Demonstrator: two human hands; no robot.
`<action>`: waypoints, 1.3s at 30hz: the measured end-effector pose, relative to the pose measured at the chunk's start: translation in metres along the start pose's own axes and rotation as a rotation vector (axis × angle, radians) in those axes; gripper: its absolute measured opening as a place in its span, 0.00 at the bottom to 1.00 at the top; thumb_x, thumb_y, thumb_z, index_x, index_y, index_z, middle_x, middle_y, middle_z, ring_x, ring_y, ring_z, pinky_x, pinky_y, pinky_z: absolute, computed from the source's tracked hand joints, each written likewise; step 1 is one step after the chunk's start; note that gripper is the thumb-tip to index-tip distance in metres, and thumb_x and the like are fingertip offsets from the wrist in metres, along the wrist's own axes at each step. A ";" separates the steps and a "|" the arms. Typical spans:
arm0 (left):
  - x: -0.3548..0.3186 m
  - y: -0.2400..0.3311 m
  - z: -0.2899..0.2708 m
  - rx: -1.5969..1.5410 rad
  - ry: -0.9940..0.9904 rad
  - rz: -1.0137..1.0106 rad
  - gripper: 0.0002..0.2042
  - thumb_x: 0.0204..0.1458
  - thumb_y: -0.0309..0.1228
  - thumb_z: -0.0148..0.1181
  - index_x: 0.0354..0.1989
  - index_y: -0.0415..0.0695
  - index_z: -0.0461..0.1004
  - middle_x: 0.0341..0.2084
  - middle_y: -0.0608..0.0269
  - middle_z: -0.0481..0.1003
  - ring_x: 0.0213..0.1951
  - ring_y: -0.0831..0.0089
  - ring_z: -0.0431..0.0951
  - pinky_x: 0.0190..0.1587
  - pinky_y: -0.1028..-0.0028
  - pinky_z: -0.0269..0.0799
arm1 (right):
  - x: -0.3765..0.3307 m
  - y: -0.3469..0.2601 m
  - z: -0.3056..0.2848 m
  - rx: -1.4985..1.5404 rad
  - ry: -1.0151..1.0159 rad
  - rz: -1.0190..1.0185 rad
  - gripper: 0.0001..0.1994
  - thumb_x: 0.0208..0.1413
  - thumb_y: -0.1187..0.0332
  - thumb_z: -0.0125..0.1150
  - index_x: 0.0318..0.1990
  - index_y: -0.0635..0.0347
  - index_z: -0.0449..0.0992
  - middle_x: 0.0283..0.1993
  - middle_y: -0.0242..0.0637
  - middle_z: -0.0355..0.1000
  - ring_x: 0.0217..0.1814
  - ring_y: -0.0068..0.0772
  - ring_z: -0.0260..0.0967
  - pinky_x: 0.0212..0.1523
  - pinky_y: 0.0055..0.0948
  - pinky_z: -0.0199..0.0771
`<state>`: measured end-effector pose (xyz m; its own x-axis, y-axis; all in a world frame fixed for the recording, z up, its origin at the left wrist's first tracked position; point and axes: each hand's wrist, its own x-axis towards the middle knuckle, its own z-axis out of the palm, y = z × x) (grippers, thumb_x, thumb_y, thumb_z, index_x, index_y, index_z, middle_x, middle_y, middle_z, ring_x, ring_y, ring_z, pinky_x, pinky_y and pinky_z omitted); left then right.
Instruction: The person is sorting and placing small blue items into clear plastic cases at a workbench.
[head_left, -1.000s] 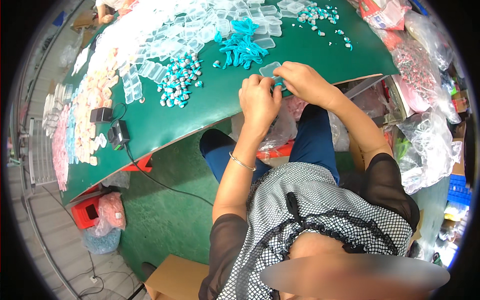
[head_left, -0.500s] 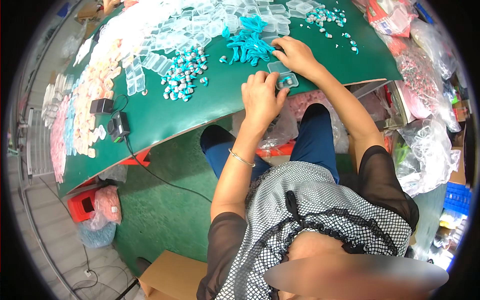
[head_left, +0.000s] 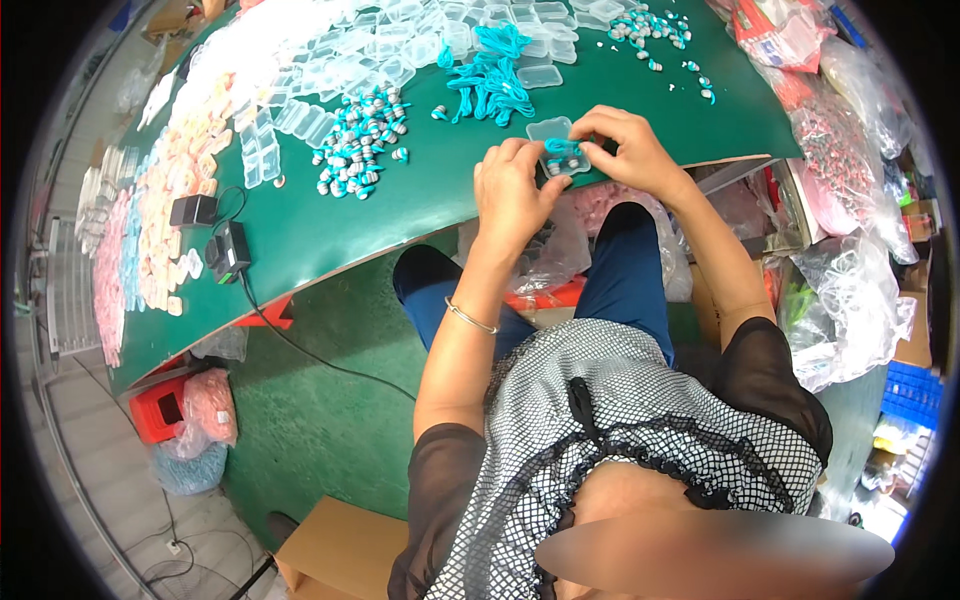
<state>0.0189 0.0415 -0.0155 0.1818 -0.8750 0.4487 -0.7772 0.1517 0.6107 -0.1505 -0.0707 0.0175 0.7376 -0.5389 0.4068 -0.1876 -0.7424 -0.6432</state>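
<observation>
A small clear plastic box [head_left: 574,165] lies with its lid [head_left: 549,130] flipped back, near the front edge of the green table. Inside are a few grey-and-turquoise striped pieces and a bundle of turquoise cord [head_left: 556,146]. My left hand [head_left: 512,188] grips the box's left side, thumb at the near edge. Pinched fingers of my right hand [head_left: 630,150] are at the cord over the box; their tips partly hide it. Beyond lies a pile of turquoise cord bundles [head_left: 492,90]. Left of it is a heap of striped pieces [head_left: 362,138].
Many clear boxes [head_left: 400,45] cover the far side of the table [head_left: 420,200]. Peach-coloured pieces [head_left: 165,235] and black devices with a cable [head_left: 228,250] are at the left. More striped pieces [head_left: 650,35] lie far right, beside filled plastic bags [head_left: 835,130].
My right hand has come from the cord pile back to the box, bringing a turquoise cord bundle into it. My left hand stays at the box.
</observation>
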 end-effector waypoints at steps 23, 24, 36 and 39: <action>-0.003 0.004 0.001 0.039 0.014 0.019 0.18 0.39 0.36 0.73 0.41 0.47 0.79 0.37 0.61 0.77 0.41 0.59 0.75 0.43 0.62 0.69 | -0.015 -0.004 0.013 -0.462 0.053 -0.238 0.11 0.46 0.77 0.60 0.40 0.57 0.79 0.39 0.36 0.73 0.44 0.40 0.71 0.46 0.37 0.69; -0.003 0.004 0.000 0.047 0.017 0.020 0.18 0.40 0.36 0.72 0.41 0.47 0.79 0.37 0.61 0.76 0.42 0.59 0.74 0.43 0.62 0.69 | -0.019 -0.002 0.015 -0.464 0.053 -0.238 0.11 0.46 0.77 0.60 0.40 0.57 0.79 0.39 0.36 0.73 0.44 0.40 0.71 0.46 0.37 0.69; -0.005 0.003 0.004 0.046 0.044 0.038 0.23 0.37 0.35 0.73 0.44 0.45 0.76 0.36 0.62 0.76 0.40 0.60 0.73 0.41 0.62 0.66 | 0.011 0.031 0.018 -0.174 0.038 0.069 0.12 0.50 0.72 0.64 0.43 0.60 0.77 0.41 0.39 0.71 0.40 0.43 0.71 0.41 0.36 0.73; -0.006 0.009 0.003 0.005 0.052 -0.032 0.24 0.36 0.35 0.74 0.45 0.44 0.74 0.36 0.62 0.76 0.40 0.60 0.73 0.41 0.62 0.66 | 0.006 0.017 0.016 -0.107 0.128 0.054 0.09 0.48 0.75 0.65 0.39 0.61 0.77 0.40 0.40 0.72 0.36 0.42 0.72 0.37 0.34 0.73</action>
<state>0.0092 0.0471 -0.0150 0.2380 -0.8540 0.4626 -0.7734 0.1215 0.6222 -0.1385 -0.0807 -0.0016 0.6373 -0.6204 0.4571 -0.2976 -0.7453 -0.5967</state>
